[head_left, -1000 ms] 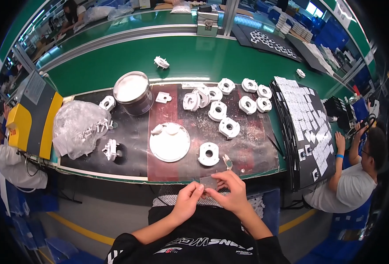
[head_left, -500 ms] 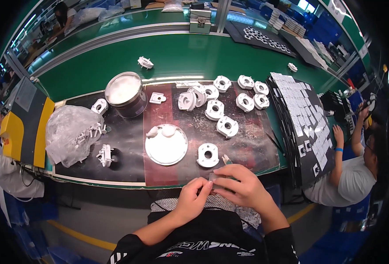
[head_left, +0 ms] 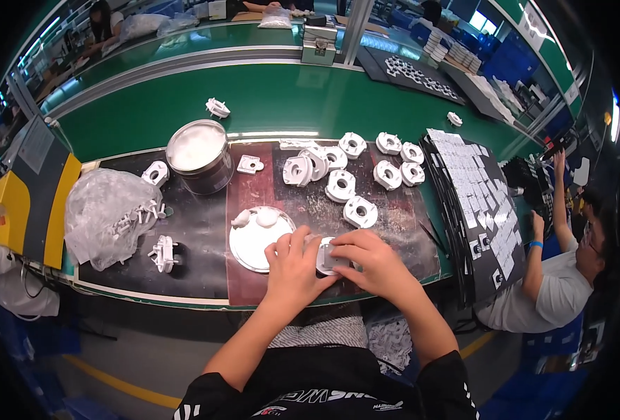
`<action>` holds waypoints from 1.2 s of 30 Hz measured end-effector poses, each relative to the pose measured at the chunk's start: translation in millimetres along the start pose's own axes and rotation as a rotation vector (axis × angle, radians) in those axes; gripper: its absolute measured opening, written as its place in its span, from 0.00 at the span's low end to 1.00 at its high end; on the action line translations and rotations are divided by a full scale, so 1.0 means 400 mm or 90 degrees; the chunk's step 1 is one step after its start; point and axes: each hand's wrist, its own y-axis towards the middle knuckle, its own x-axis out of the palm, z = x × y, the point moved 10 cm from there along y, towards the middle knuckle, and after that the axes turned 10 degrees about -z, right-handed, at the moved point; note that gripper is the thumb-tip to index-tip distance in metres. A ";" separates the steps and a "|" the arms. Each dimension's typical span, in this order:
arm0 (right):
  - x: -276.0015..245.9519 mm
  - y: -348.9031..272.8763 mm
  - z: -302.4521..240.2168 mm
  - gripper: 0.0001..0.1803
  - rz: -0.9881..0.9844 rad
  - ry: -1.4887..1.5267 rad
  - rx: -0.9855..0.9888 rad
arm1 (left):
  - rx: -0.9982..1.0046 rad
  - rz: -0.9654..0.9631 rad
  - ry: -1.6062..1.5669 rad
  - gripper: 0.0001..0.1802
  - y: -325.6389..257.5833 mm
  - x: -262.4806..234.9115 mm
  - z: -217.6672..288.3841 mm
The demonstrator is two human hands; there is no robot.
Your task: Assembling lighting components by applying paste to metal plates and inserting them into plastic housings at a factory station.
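At the front of the bench, a white round plastic part (head_left: 322, 264) lies between my hands, mostly covered by them. My left hand (head_left: 292, 274) grips its left side, thumb toward the front and fingers curved over the far edge. Pinched in the fingers of my right hand (head_left: 374, 260) is a small grey flat piece (head_left: 333, 254), held over the part's middle. Whether the piece touches the part I cannot tell. Just left of my left hand is a white round lid (head_left: 250, 245) with white lumps (head_left: 266, 218) on it. Several white ring-shaped parts (head_left: 360, 211) lie beyond.
A tin of white material (head_left: 208, 173) stands behind the lid. At left are a clear plastic bag (head_left: 107, 217) with white pegs, and a yellow-and-grey machine (head_left: 26, 210). Stacked black boards (head_left: 474, 210) with white pieces rise at right, where a co-worker (head_left: 548, 280) sits.
Both hands have moved forward from the bench's front edge onto the white part. My left hand has let go of the grey piece, which stays in my right.
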 end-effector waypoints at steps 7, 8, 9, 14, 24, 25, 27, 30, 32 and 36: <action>0.020 -0.004 0.031 0.16 -0.013 0.090 0.043 | 0.010 -0.001 -0.015 0.40 -0.008 0.001 0.005; 0.018 -0.008 0.031 0.15 -0.003 0.079 0.038 | 0.010 -0.002 -0.015 0.40 -0.010 0.002 0.008; 0.015 -0.011 0.030 0.15 -0.002 0.079 0.039 | 0.004 -0.003 -0.022 0.41 -0.013 0.002 0.010; 0.017 -0.041 0.050 0.16 0.002 0.122 0.092 | -0.008 0.000 -0.033 0.41 -0.033 0.008 0.026; 0.021 -0.091 0.054 0.19 0.031 0.150 0.081 | -0.058 0.002 -0.046 0.41 -0.074 0.028 0.033; 0.016 -0.090 0.053 0.19 0.032 0.151 0.083 | -0.053 -0.002 -0.043 0.41 -0.072 0.027 0.035; 0.022 -0.081 0.040 0.16 -0.008 0.147 0.060 | -0.043 -0.003 -0.048 0.41 -0.068 0.028 0.035; 0.029 -0.077 0.058 0.16 -0.011 0.169 0.079 | -0.035 0.004 -0.051 0.40 -0.066 0.030 0.034; 0.023 -0.078 0.057 0.16 -0.009 0.157 0.076 | -0.034 0.009 -0.052 0.40 -0.066 0.026 0.033; 0.017 -0.085 0.056 0.18 0.001 0.141 0.092 | -0.030 0.005 -0.068 0.40 -0.063 0.024 0.037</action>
